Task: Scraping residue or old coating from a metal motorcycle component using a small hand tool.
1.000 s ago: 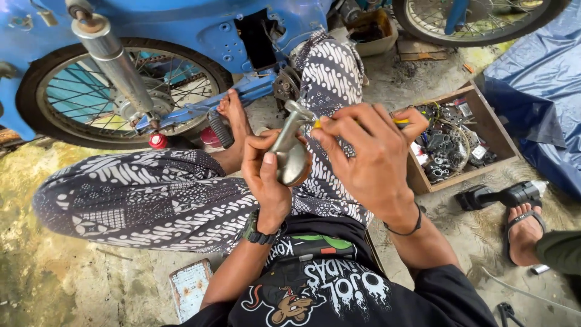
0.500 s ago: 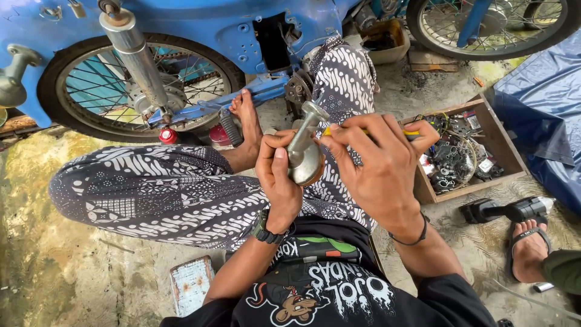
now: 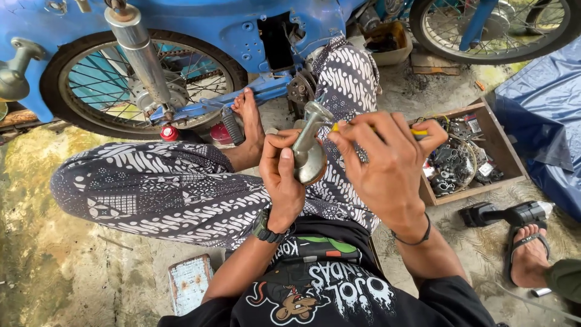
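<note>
We have the metal part (image 3: 308,154) up in front of us, over our lap, and compared with a second ago it sits a little higher and closer in, its narrow neck now pointing up toward the blue motorbike (image 3: 200,24). Our left hand (image 3: 281,175) is wrapped round its rounded lower end, thumb pressed along the side. Our right hand (image 3: 381,163) has shifted from lying over the part to working beside its neck, fingers pinched on a thin yellow-handled tool (image 3: 417,131) whose tip we cannot see behind the fingers. That suggests, as far as we can judge, that the fiddly work on the neck is under way rather than finished.

The rear wheel (image 3: 142,79) and shock absorber (image 3: 139,54) stand just beyond our patterned knees. A wooden box (image 3: 496,145) of small metal bits lies near our right arm, on the concrete floor (image 3: 91,272). Someone else's sandalled foot (image 3: 529,254) shows at the right edge.
</note>
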